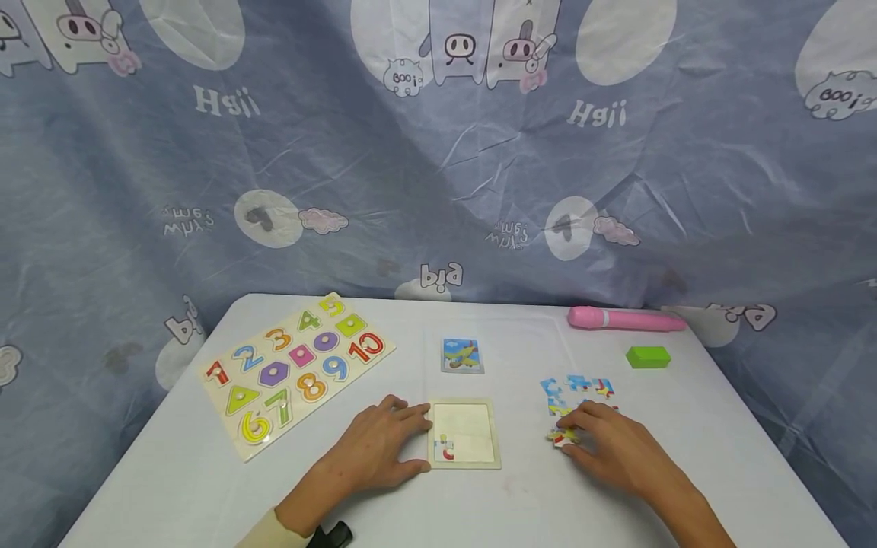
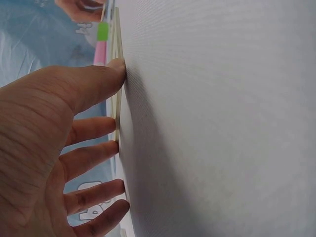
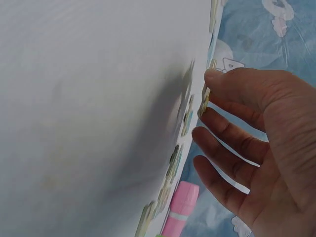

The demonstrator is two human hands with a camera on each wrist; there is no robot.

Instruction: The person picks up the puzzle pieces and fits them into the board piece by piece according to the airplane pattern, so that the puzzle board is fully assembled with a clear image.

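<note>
A square wooden puzzle tray (image 1: 476, 426) lies before me, one puzzle piece (image 1: 445, 450) in its lower left corner. My left hand (image 1: 384, 445) touches the tray's left edge with thumb and fingertips, fingers nearly straight; the left wrist view shows the thumb against the thin rim. To the right, my right hand (image 1: 617, 449) pinches a yellow, red and white jigsaw piece (image 1: 563, 438) between thumb and fingers. In the right wrist view this piece (image 3: 204, 101) appears edge-on, with the other fingers spread loosely. Loose jigsaw pieces (image 1: 553, 392) lie just beyond that hand, partly hidden by it.
A small airplane picture card (image 1: 462, 355) lies behind the tray. At left rests a number and shape board (image 1: 243, 375). A green block (image 1: 648, 357) and a pink cylindrical object (image 1: 633, 320) sit at the back right. A patterned blue cloth (image 1: 438, 167) hangs behind the table.
</note>
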